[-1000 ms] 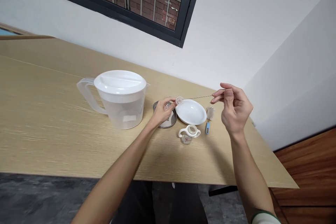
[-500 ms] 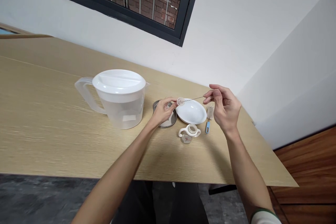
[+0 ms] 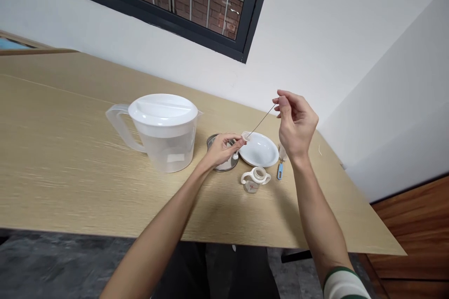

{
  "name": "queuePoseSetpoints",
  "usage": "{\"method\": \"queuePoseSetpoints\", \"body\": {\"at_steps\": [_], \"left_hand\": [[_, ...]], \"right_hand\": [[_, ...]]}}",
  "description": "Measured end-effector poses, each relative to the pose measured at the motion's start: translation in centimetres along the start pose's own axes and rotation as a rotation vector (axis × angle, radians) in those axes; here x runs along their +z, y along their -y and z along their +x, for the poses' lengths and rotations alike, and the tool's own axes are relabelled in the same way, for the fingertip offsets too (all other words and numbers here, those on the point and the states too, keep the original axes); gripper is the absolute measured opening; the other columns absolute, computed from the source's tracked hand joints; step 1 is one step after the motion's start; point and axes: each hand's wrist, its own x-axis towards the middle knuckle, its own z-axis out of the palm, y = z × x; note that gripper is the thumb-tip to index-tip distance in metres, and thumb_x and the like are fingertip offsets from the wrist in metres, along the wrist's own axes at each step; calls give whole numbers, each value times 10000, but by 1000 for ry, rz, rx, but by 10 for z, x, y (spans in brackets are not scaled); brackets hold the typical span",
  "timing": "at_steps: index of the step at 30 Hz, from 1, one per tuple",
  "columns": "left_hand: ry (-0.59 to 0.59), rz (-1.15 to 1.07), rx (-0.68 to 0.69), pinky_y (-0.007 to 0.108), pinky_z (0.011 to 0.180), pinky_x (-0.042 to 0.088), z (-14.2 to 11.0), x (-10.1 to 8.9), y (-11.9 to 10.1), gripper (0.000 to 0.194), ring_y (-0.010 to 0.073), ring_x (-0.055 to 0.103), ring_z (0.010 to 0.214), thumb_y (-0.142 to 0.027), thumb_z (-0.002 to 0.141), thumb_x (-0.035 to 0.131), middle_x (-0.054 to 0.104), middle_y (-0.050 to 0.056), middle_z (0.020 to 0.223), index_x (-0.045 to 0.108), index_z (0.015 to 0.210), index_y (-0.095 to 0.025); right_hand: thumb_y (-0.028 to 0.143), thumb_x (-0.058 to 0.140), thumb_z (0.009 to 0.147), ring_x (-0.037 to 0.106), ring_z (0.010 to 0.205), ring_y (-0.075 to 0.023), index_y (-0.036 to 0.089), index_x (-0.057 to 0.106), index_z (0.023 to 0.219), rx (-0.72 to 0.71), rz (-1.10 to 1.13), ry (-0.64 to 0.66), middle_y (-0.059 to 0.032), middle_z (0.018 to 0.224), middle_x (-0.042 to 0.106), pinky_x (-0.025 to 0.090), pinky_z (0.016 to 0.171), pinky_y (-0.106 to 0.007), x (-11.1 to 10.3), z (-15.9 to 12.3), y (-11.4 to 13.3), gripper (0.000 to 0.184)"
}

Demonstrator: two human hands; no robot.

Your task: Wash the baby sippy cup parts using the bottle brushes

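Translucent cap [image 3: 246, 136] pinched in left hand [image 3: 221, 149] meets thin rod [image 3: 263, 118] gripped in right hand [image 3: 298, 124], seemingly mid-work, bottle [image 3: 252, 187] uncapped.

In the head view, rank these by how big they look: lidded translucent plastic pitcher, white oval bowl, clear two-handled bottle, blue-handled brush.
Plastic pitcher
White bowl
Two-handled bottle
Blue-handled brush, partly hidden by the right hand

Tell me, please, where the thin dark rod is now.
In the head view, right of centre, the thin dark rod slants up from the left hand to the right hand.
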Motion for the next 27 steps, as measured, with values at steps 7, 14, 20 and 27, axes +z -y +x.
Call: {"method": "queuePoseSetpoints", "body": {"at_steps": [7,14,20,27], "left_hand": [[-16,-20,-27,276,724,494,0,0,-5,349,195,664,802,-522,830,651,754,60,861,754,824,-189],[-27,-93,-151,242,530,384,-3,-1,-5,428,137,556,616,-560,810,665,705,61,782,744,831,-140],[-52,-143,-207,264,611,428,-3,-1,-9,428,165,595,699,-571,780,696,723,78,837,751,830,-149],[-31,-138,-224,307,723,494,-4,3,-10,423,219,654,834,-585,766,699,742,85,895,757,832,-171]], "right_hand": [[403,583,917,675,858,-152,232,704,993,-22,-89,22,-48,982,727,566,752,-301,14,4,-16,223],[392,638,871,681,753,-141,182,698,955,131,91,54,-40,855,725,583,739,-319,27,6,-35,234],[393,689,836,667,695,-121,170,673,934,246,276,38,-17,787,695,598,714,-315,28,5,-45,244],[423,670,856,669,717,-116,183,667,953,227,284,86,-5,777,676,606,721,-307,28,2,-50,259]]}}
